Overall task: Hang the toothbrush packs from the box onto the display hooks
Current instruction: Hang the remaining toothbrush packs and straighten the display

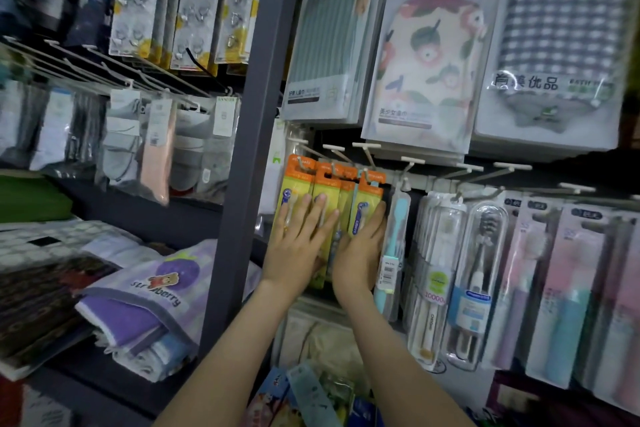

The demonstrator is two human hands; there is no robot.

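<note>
Beside grey post [249,149], left hand [294,250] and right hand [360,253] (fingers [321,206] flat, gripping nothing) press orange packs [300,180].

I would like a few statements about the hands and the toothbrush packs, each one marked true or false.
1. The left hand and the right hand both touch the orange toothbrush packs. True.
2. These packs lie flat on a shelf. False: they hang from hooks.
3. A light blue toothbrush hangs beside the right hand. True.
4. The left hand grips some cloth. False: its fingers lie straight on the packs; the purple towel lies apart, further left.
</note>
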